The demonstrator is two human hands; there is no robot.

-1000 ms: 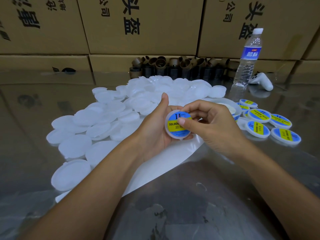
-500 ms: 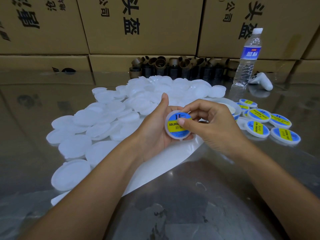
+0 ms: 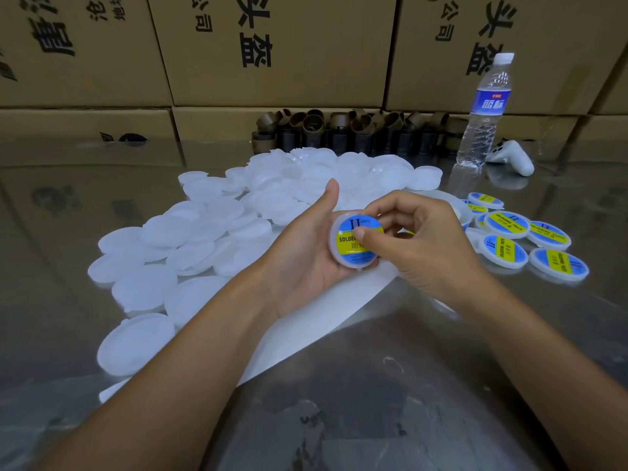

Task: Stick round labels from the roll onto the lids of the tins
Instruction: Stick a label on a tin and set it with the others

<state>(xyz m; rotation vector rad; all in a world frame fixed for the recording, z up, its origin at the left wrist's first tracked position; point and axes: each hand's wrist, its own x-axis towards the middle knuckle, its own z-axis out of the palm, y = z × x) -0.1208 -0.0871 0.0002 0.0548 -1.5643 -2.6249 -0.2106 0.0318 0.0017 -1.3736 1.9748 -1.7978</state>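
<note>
My left hand cradles a white round lid in its palm, thumb up along the lid's left edge. On the lid sits a blue and yellow round label. My right hand holds the lid's right side, its thumb pressing on the label and its fingers curled behind. A heap of bare white lids spreads to the left and behind. Several labelled lids lie at the right. The label roll is mostly hidden behind my right hand.
A white backing strip runs across the steel table under my forearms. A water bottle and a white handheld device stand at the back right. Brown cardboard cores line the cartons behind.
None of note: both hands keep the lid in place, with my right thumb still on the label.
</note>
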